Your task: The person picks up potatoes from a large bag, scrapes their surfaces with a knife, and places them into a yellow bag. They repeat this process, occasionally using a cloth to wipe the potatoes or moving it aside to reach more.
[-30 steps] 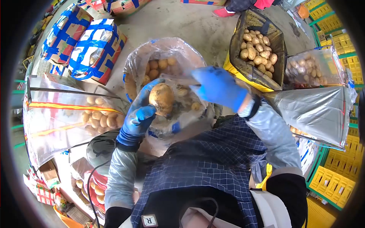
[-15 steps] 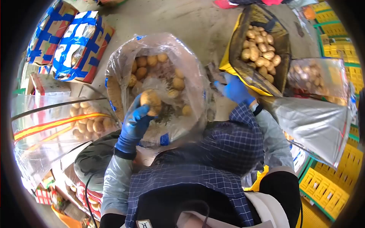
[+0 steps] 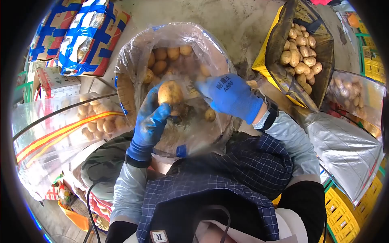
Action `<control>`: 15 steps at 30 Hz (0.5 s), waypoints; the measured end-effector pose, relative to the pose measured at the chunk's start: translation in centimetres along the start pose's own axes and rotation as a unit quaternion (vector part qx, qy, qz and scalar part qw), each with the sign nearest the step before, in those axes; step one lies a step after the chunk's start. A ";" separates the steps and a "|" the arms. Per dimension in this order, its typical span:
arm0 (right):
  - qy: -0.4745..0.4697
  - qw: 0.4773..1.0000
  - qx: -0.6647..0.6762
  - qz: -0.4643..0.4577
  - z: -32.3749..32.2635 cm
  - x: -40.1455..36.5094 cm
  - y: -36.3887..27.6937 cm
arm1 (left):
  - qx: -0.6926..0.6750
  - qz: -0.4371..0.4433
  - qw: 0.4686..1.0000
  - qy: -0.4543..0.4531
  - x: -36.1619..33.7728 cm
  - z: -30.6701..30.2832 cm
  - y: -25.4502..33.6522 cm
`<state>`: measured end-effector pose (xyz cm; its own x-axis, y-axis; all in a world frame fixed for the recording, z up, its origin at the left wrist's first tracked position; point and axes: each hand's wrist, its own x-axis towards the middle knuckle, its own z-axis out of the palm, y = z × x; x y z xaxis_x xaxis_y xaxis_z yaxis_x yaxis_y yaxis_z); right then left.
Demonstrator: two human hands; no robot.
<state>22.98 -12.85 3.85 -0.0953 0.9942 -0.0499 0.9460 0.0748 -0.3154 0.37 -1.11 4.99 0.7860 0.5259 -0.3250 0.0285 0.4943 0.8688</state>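
My left hand (image 3: pixel 150 119), in a blue glove, grips a potato (image 3: pixel 170 92) above a box lined with a clear plastic bag (image 3: pixel 129 52). Several more potatoes (image 3: pixel 173 53) lie inside that lining. Close to the held potato, on its right, is my gloved right hand (image 3: pixel 231 95), back of the glove upward. Its fingers look curled and point left; whatever they hold is hidden beneath the glove.
To the right stands a yellow, dark-lined bag (image 3: pixel 279 77) of potatoes (image 3: pixel 302 56). Clear bags of potatoes (image 3: pixel 99 121) (image 3: pixel 346 91) flank me. Blue-taped boxes (image 3: pixel 87 40) are at upper left, a silver bag (image 3: pixel 344 146) and yellow crates (image 3: pixel 342 208) at right.
My right hand has moved from the floor beside the yellow bag leftward over the lined box, near the potato. My left hand still holds the potato. The camera view has shifted a little.
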 end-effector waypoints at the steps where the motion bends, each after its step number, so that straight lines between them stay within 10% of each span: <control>1: -0.001 0.998 -0.056 -0.021 0.7 -0.3 -0.1 | -0.010 -0.001 1.000 0.003 -0.1 -0.1 0.0; 8: 0.121 0.993 -0.004 0.013 -1.0 0.3 -1.0 | -0.212 -0.038 0.975 -0.049 -1.5 -1.6 -0.8; 15: 0.052 0.993 -0.096 -0.042 0.3 -0.9 -2.5 | -0.272 -0.027 0.962 -0.003 -2.1 -1.9 -0.9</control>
<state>20.60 -13.92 4.36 -0.1533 0.9857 0.0693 0.9787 0.1612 -0.1269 -2.44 -1.34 4.16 0.7961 0.4857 -0.3611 -0.2563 0.8110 0.5258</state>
